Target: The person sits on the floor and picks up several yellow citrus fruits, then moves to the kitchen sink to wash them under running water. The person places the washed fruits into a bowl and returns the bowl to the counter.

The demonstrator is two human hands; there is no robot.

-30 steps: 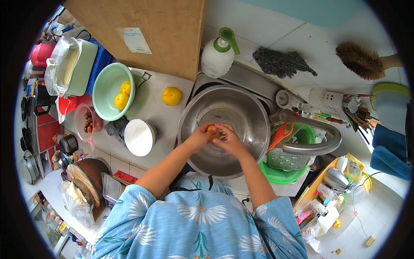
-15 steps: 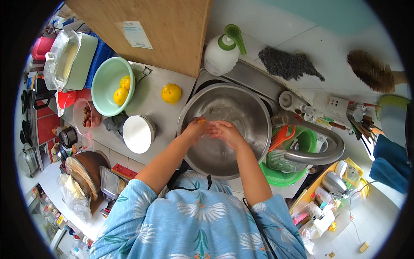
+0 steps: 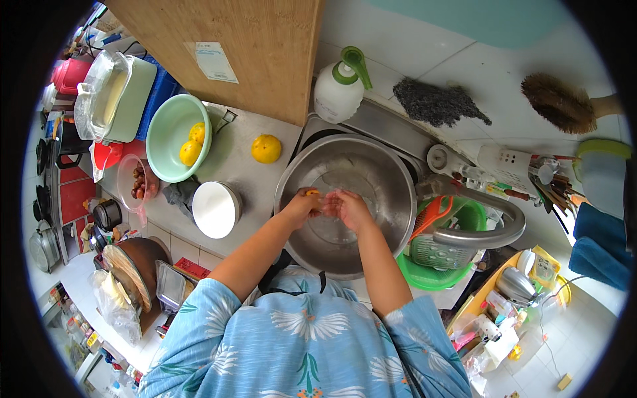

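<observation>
Over a round steel basin (image 3: 300, 247) my two hands are close together. My left hand (image 3: 302, 207) is closed around a small orange-coloured thing (image 3: 312, 192); only a bit of it shows at the fingers, so its kind is hidden. My right hand (image 3: 348, 209) holds nothing, its palm turned up and its fingers apart beside the left fingertips. A little clear water seems to lie in the basin. On the counter to the left sits a yellow-orange round fruit (image 3: 266, 148), and more such fruits (image 3: 190, 153) lie in a pale green bowl (image 3: 156, 143).
A white bowl (image 3: 215, 209) and a clear container (image 3: 126, 174) of brown-red fruits stand to the left. Behind the basin are a pump bottle (image 3: 337, 94) and an upright wooden board (image 3: 265, 53). A curved steel faucet (image 3: 507, 222) reaches over a green basket (image 3: 431, 275) on the right.
My right hand has drawn slightly apart from the left and turned its palm up with the fingers more spread. The left hand keeps the orange-coloured thing. The whole view has shifted a little.
</observation>
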